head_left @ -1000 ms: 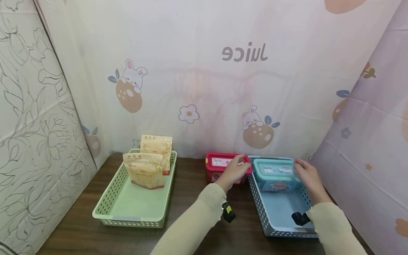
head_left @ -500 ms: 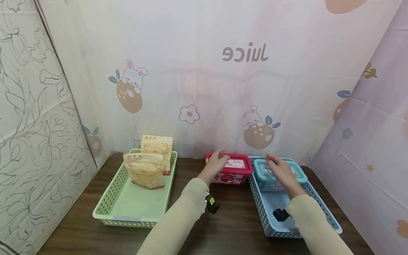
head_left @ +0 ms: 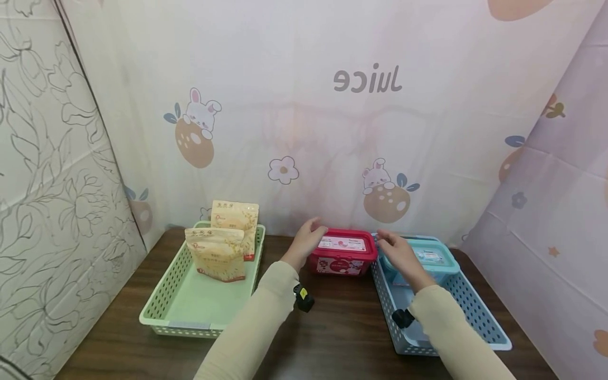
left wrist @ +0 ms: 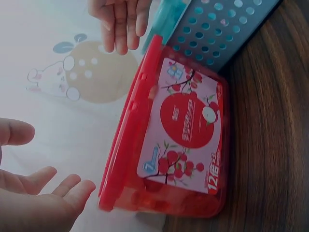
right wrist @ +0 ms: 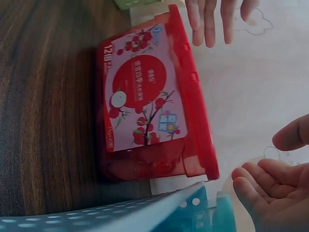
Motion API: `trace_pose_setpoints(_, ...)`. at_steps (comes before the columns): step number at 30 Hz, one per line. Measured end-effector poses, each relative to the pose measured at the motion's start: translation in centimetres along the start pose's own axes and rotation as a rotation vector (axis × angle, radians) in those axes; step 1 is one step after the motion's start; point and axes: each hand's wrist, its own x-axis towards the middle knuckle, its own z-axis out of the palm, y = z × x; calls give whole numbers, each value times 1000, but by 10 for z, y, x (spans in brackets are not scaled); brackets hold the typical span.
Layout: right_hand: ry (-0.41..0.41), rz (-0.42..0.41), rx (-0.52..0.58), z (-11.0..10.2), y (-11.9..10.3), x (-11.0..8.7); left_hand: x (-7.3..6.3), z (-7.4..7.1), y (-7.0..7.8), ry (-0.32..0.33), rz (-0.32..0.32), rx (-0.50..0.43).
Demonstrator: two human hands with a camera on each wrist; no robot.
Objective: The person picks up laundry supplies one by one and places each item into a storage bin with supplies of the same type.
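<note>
A red lidded plastic tub (head_left: 343, 254) with a cherry-patterned label stands on the table between my two hands. My left hand (head_left: 304, 244) is at its left end, fingers extended and apart from the lid in the left wrist view. At the other end, my right hand (head_left: 402, 259) hovers with loosely spread fingers, holding nothing. Below and behind that hand, a teal lidded tub (head_left: 434, 257) sits in the back of the blue basket (head_left: 480, 311). In the right wrist view the red tub (right wrist: 145, 92) shows its label and red lid from the side.
A green basket (head_left: 199, 311) stands on the left, with two yellow pouches (head_left: 218, 256) propped toward its back. The blue basket's left wall is close beside the red tub. A printed curtain (head_left: 294, 132) hangs directly behind the table.
My right hand has let go of the teal tub and moved left toward the red tub. My left hand has left the red tub's lid and shifted left to its other end.
</note>
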Motion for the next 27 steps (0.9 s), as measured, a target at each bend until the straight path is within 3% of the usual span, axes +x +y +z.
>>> trace_pose_setpoints(6,10,-6,-42,5,0,2,4,-4,-4,6,-16,7)
trace_pose_setpoints(14,15,-63,-219,6,-3,9,9,-9,-8,11,-19,57)
trace_pose_setpoints(19,-23,-61,-310,3,-7,19,15,-12,-11,-8,-37,131)
trace_pose_setpoints(27,-112,-6,-330,-5,-12,35,23,-17,-13,-13,-23,235)
